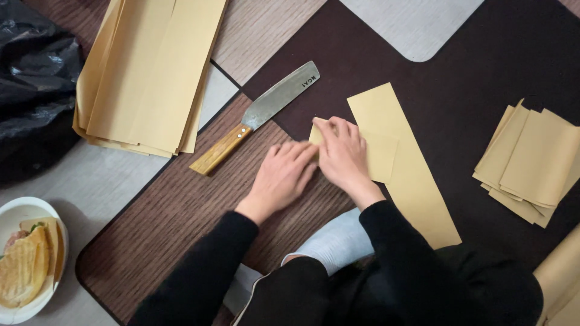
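A long strip of yellow-tan paper [411, 175] lies on a dark brown mat [483, 72]. Its near-left end is folded over into a smaller flap [382, 156]. My right hand [343, 154] presses flat on that flap, fingers at its upper left corner. My left hand [283, 175] rests palm down just left of it, its fingertips touching the right hand and the fold's edge. Both arms wear black sleeves.
A cleaver-like knife with a wooden handle [257, 116] lies left of the hands. A stack of long paper sheets [148, 72] sits upper left, a pile of folded pieces [531, 163] at right. A black plastic bag [33, 78] and a plate with a sandwich [27, 259] are at left.
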